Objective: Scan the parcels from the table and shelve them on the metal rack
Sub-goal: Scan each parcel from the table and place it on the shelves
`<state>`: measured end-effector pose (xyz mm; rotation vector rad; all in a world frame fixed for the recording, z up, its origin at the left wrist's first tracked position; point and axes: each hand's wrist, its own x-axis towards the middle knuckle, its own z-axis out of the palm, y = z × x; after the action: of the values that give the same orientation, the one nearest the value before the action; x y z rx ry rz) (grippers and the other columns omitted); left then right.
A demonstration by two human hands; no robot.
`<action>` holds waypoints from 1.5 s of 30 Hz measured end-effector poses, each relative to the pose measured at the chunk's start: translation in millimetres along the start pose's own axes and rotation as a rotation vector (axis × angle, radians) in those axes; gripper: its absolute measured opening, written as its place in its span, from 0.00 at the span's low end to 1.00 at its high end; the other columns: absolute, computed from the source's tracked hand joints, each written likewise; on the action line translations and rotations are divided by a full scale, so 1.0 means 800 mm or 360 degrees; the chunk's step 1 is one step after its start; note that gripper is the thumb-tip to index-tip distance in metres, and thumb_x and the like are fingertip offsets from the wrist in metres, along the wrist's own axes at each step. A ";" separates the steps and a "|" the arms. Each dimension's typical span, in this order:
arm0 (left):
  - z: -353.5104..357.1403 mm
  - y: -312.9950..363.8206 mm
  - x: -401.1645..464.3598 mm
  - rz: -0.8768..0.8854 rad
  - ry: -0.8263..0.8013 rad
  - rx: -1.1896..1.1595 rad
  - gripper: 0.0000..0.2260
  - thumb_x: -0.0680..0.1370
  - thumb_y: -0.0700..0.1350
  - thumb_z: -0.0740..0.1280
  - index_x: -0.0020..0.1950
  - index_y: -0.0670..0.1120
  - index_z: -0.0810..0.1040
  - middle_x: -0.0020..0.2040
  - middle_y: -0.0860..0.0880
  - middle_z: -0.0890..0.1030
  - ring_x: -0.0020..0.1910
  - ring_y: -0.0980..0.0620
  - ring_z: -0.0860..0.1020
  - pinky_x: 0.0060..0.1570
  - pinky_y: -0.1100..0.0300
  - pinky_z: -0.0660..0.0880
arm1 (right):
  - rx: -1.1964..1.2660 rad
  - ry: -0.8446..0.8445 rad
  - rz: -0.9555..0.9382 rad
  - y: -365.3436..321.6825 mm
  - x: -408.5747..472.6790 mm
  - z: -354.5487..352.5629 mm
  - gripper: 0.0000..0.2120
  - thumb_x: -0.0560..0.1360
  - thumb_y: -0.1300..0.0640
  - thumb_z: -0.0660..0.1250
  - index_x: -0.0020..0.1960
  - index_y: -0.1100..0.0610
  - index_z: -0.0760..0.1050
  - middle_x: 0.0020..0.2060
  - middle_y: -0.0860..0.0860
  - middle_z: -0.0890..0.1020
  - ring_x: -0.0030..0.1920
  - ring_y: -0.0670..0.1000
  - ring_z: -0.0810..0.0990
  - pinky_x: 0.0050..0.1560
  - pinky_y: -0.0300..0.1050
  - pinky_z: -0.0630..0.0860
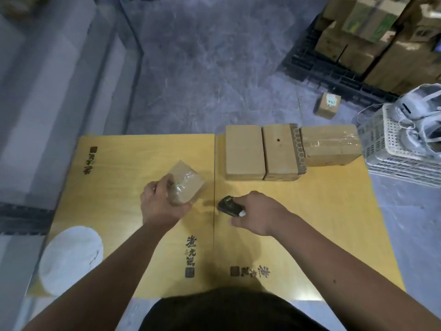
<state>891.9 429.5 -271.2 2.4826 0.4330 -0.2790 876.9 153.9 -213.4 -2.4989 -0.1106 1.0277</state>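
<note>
My left hand [158, 204] grips a small cardboard parcel [187, 181] wrapped in clear tape, tilted above the left half of the yellow table [114, 187]. My right hand [256, 215] holds a black handheld scanner [228, 206], its head pointing left toward the parcel. Three more cardboard parcels stand in a row at the table's far right: a plain one [244, 155], one with a small hole in its top [280, 154] and a taped one [330, 148]. The metal rack is not in view.
A white round object [70, 258] lies at the table's near left corner. A white plastic basket [405, 144] holding pale shoes stands right of the table. A small box [327, 105] sits on the grey floor; stacked cartons [372, 37] on a black pallet fill the far right.
</note>
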 end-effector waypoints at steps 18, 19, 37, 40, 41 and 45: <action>-0.095 -0.228 -0.013 -0.0401 -0.0213 -0.0628 0.21 0.78 0.70 0.60 0.46 0.57 0.82 0.52 0.54 0.85 0.56 0.45 0.81 0.64 0.45 0.75 | -0.0355 -0.0086 -0.0023 -0.216 0.033 0.187 0.34 0.80 0.35 0.66 0.82 0.44 0.63 0.65 0.54 0.72 0.58 0.58 0.80 0.56 0.50 0.80; -0.097 -0.236 -0.011 -0.0396 -0.0235 -0.0794 0.19 0.79 0.68 0.61 0.49 0.57 0.84 0.53 0.55 0.85 0.56 0.47 0.81 0.65 0.47 0.76 | -0.0383 -0.0080 -0.0019 -0.221 0.034 0.189 0.34 0.80 0.35 0.65 0.82 0.44 0.63 0.65 0.53 0.72 0.58 0.58 0.80 0.56 0.51 0.80; -0.114 -0.310 -0.001 -0.0170 -0.0280 -0.0701 0.53 0.71 0.47 0.83 0.85 0.60 0.51 0.79 0.50 0.59 0.54 0.64 0.78 0.63 0.55 0.75 | -0.0284 -0.0099 0.0049 -0.277 0.041 0.209 0.30 0.80 0.33 0.66 0.78 0.43 0.69 0.58 0.49 0.70 0.55 0.55 0.80 0.59 0.53 0.80; -0.110 -0.297 0.006 -0.0157 -0.0229 -0.0557 0.53 0.68 0.50 0.83 0.84 0.60 0.53 0.77 0.51 0.58 0.65 0.52 0.76 0.60 0.55 0.74 | -0.0276 -0.0081 0.0072 -0.276 0.037 0.209 0.28 0.79 0.33 0.66 0.75 0.44 0.72 0.58 0.50 0.71 0.54 0.55 0.80 0.57 0.51 0.80; -0.108 -0.290 0.006 -0.0209 -0.0205 -0.0617 0.53 0.67 0.51 0.82 0.84 0.59 0.53 0.75 0.50 0.59 0.65 0.50 0.75 0.57 0.56 0.73 | -0.0263 -0.0074 0.0079 -0.274 0.036 0.210 0.27 0.79 0.34 0.67 0.74 0.44 0.73 0.57 0.50 0.72 0.53 0.55 0.80 0.57 0.51 0.80; -0.094 -0.264 0.008 -0.0426 -0.0074 -0.0872 0.50 0.72 0.54 0.81 0.84 0.54 0.52 0.77 0.44 0.59 0.66 0.43 0.75 0.54 0.55 0.71 | -0.0213 -0.0050 0.0120 -0.262 0.031 0.213 0.25 0.79 0.34 0.67 0.71 0.45 0.75 0.56 0.49 0.71 0.52 0.54 0.80 0.55 0.51 0.81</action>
<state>827.7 638.0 -323.6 1.8810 0.7171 -0.2795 796.5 410.0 -248.6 -2.6258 -0.0979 1.1245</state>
